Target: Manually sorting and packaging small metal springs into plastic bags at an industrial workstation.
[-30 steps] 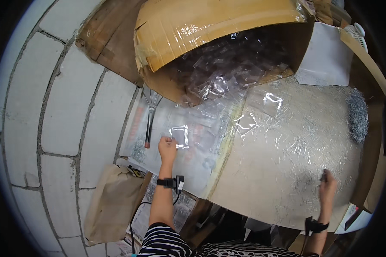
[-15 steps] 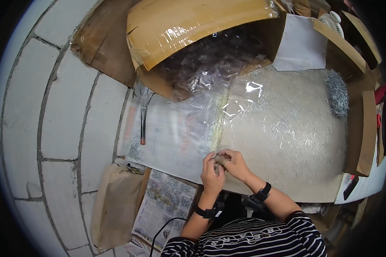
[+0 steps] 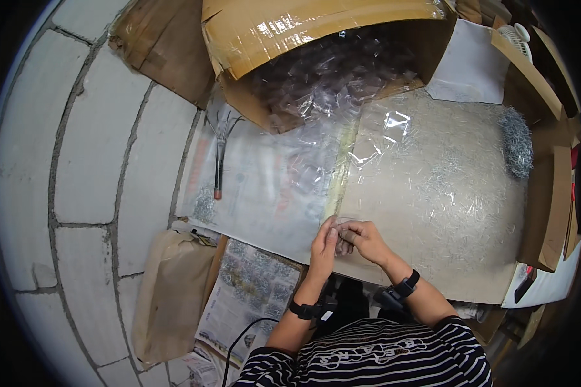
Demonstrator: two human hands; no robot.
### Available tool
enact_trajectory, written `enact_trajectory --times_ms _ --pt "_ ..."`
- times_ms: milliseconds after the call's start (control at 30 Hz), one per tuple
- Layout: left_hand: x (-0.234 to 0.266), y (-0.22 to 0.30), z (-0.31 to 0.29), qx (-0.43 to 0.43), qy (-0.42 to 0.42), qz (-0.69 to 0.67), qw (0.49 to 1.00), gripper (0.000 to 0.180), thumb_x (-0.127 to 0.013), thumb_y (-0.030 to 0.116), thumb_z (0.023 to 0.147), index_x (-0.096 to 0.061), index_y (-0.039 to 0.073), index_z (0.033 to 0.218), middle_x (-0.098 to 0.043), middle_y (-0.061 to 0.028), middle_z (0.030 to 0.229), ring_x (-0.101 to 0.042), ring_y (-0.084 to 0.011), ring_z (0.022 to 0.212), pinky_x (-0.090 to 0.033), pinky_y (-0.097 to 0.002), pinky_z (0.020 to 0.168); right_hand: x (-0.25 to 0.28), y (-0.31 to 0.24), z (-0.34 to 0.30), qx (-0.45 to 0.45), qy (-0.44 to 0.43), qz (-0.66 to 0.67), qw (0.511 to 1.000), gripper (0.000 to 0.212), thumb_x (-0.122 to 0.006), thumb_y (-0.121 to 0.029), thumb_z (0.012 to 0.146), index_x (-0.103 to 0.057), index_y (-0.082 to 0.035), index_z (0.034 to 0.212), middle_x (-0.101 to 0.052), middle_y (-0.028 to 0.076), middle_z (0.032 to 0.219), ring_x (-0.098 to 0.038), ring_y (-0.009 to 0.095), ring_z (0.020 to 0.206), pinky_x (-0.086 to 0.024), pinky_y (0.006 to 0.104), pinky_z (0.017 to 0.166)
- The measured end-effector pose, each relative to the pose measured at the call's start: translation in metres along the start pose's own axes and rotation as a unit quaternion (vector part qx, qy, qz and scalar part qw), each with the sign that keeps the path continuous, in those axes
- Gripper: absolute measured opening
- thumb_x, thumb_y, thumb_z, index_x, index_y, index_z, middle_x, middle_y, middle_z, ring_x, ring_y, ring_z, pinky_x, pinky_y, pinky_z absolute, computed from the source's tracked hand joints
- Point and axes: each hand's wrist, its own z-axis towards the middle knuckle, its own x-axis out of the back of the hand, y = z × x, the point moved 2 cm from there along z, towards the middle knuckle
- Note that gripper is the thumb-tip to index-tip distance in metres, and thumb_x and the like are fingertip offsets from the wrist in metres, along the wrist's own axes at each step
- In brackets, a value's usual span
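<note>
My left hand (image 3: 323, 244) and my right hand (image 3: 364, 240) meet over the near edge of the work surface. The fingers of both are bent and pressed together, tip to tip. Whatever lies between them is too small to make out. Just beyond, many thin silvery metal pieces (image 3: 442, 174) are strewn over a beige board (image 3: 394, 251). Small clear plastic pieces (image 3: 336, 97) spill from an open cardboard box (image 3: 323, 32) at the back. A tool with splayed wire prongs and a dark handle (image 3: 219, 161) lies to the left on whitish plastic sheeting (image 3: 252, 213).
A heap of silvery metal pieces (image 3: 516, 143) sits at the right, beside cardboard flaps (image 3: 549, 206). A newspaper-covered tray (image 3: 245, 297) with more metal bits and a brown package (image 3: 174, 297) are at the lower left. A black cable (image 3: 242, 337) runs near my left arm.
The whole view has shifted a little. My hands stay together near the board's edge, but their fingers have changed position, with the left fingertips now more upright beside the right ones.
</note>
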Motion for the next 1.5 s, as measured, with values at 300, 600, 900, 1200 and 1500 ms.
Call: enact_trajectory --times_ms 300,600,900,1200,1500 --pt "0.027 -0.052 0.028 0.105 0.041 -0.068 0.991 0.038 -0.038 0.02 0.097 -0.045 0.009 0.132 -0.059 -0.0076 0.097 -0.058 -0.0124 0.077 -0.049 -0.0255 0.061 -0.027 0.002 -0.01 0.187 0.148 -0.257 0.936 0.014 -0.055 -0.003 0.079 -0.062 0.0 0.091 -0.062 0.02 0.074 -0.062 0.027 0.056 -0.049 0.0338 0.056" --pt "0.053 -0.005 0.019 0.091 0.008 -0.127 0.988 0.048 -0.05 0.021 0.093 -0.039 0.01 0.138 -0.052 -0.0137 0.121 -0.063 -0.0223 0.095 -0.051 -0.0276 0.066 0.028 -0.027 0.018 0.205 0.343 -0.61 0.684 0.026 -0.064 -0.009 0.078 -0.058 -0.002 0.101 -0.061 0.013 0.082 -0.063 0.033 0.073 -0.049 0.0408 0.061" --pt "0.023 -0.015 -0.005 -0.06 -0.1 0.058 0.992 0.052 -0.061 -0.004 0.085 -0.044 0.002 0.134 -0.044 -0.0056 0.128 -0.053 -0.0138 0.105 -0.049 -0.0264 0.084 -0.009 0.0 0.008 -0.015 0.066 -0.16 0.985 0.02 -0.069 -0.014 0.082 -0.068 0.005 0.089 -0.066 0.009 0.071 -0.062 0.016 0.063 -0.049 0.0288 0.06" --pt "0.019 -0.014 -0.002 0.05 -0.086 -0.095 0.99 0.032 -0.047 0.009 0.096 -0.048 0.004 0.127 -0.057 -0.0067 0.107 -0.058 -0.0093 0.085 -0.05 -0.0225 0.069 -0.007 -0.002 0.005 0.004 -0.008 -0.081 0.997 0.013 -0.056 -0.003 0.089 -0.065 0.005 0.096 -0.065 0.005 0.075 -0.062 0.012 0.065 -0.049 0.0264 0.058" --pt "0.047 -0.033 0.031 0.12 0.102 -0.143 0.977 0.029 -0.039 0.019 0.1 -0.051 0.003 0.12 -0.062 -0.0126 0.102 -0.066 -0.0174 0.073 -0.051 -0.0261 0.055 -0.028 -0.034 0.0 0.257 0.21 -0.397 0.856 0.02 -0.061 0.003 0.073 -0.061 -0.001 0.092 -0.061 0.016 0.078 -0.062 0.034 0.067 -0.049 0.0381 0.058"
